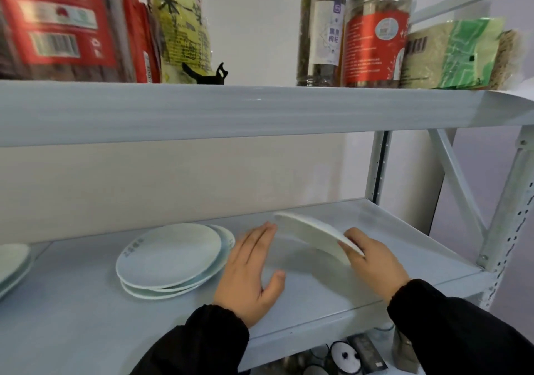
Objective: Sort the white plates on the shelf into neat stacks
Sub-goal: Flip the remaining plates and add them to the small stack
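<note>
**A:** What are your hands doing at the moment?

**B:** I'm gripping one white plate [312, 234] with my right hand [372, 262], fingers curling over its near rim. I'm holding it tilted above the right part of the lower shelf [86, 317]. My left hand [251, 270] is lying flat and open, fingers straight, palm down, holding nothing.

**A:** Is the left hand touching that plate?

**B:** Its fingertips are sitting just beside the plate's left edge. I cannot tell whether they are touching it.

**A:** And the other plates?

**B:** A loose pile [170, 254] is resting on the same shelf, just left of my left hand, its rims not lining up. A second pile [13, 259] is showing at the far left, cut off by the frame.

**A:** What's above them?

**B:** The upper shelf [202, 109] is carrying two jars [375, 36] on the right and some food bags [179, 28] on the left.
</note>
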Motion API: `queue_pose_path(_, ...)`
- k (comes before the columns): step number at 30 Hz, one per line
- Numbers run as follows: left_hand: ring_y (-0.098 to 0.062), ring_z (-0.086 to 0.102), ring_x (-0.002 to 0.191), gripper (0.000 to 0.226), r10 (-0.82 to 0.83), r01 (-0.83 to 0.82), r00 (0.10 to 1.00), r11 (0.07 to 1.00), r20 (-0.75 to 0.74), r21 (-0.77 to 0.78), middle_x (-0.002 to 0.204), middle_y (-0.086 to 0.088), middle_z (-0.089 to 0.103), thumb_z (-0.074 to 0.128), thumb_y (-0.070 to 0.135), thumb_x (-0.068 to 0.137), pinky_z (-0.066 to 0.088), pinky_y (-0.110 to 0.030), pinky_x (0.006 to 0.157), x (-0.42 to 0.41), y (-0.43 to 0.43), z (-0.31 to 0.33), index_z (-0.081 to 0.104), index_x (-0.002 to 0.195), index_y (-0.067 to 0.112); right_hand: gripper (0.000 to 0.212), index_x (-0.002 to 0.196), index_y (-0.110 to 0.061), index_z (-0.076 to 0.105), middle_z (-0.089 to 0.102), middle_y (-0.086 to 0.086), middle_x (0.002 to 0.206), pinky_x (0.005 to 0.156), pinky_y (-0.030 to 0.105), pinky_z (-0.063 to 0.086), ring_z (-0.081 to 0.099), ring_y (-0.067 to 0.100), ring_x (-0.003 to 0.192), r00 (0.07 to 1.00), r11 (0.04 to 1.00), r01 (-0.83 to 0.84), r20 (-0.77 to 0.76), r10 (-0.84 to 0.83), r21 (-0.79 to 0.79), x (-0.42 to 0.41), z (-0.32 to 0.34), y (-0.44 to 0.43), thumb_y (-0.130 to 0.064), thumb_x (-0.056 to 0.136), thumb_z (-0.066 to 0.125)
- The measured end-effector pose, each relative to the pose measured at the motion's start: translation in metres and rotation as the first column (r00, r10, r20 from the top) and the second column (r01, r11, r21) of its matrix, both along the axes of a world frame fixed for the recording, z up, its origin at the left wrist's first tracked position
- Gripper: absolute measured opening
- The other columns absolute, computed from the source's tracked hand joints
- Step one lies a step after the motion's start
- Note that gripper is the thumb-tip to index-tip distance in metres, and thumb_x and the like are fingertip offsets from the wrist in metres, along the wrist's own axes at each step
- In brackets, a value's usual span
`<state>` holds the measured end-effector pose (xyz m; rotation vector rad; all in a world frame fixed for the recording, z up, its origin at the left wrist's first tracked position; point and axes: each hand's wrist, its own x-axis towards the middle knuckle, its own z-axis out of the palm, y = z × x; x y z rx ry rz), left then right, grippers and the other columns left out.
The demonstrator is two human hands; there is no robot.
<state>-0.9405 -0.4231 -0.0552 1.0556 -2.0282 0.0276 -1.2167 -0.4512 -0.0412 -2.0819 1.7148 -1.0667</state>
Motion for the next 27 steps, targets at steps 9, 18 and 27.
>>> queue_pose_path(9,-0.023,0.035,0.138,0.062,0.135,-0.13,0.99,0.983,0.029,-0.131,0.149,0.004,0.039,0.047,0.035,0.087,0.024,-0.038,0.116,0.1,0.015,0.002,0.041,0.144,0.012,0.02,0.108,-0.03,0.062,0.065,-0.003,0.108,0.063,0.048,0.061,0.065,0.02,0.092,0.61,1.0,-0.022,0.792,0.019,-0.007,0.116,0.032,0.008,-0.017,0.098,0.049)
queue_pose_path(18,-0.019,0.029,0.136,0.065,0.429,-0.423,0.9,0.903,-0.077,0.079,0.148,0.002,0.038,0.033,0.05,0.089,0.027,-0.038,0.112,0.239,0.024,-0.005,0.031,0.149,0.025,0.05,0.123,-0.031,0.057,0.066,0.001,0.116,0.069,0.046,0.06,0.064,0.026,0.105,0.663,0.953,-0.283,0.74,0.114,0.107,0.227,0.016,-0.013,-0.015,0.077,0.049)
queue_pose_path(27,-0.009,0.025,0.139,0.077,0.421,-0.371,0.902,0.868,-0.093,0.329,0.152,0.008,0.034,0.027,0.063,0.079,0.025,-0.028,0.112,0.271,0.022,-0.014,0.025,0.15,0.033,0.071,0.15,-0.019,0.031,0.049,-0.001,0.133,0.09,0.029,0.038,0.049,0.02,0.116,0.731,0.979,-0.141,0.682,0.0,0.151,0.255,-0.002,-0.023,-0.005,0.083,0.05)
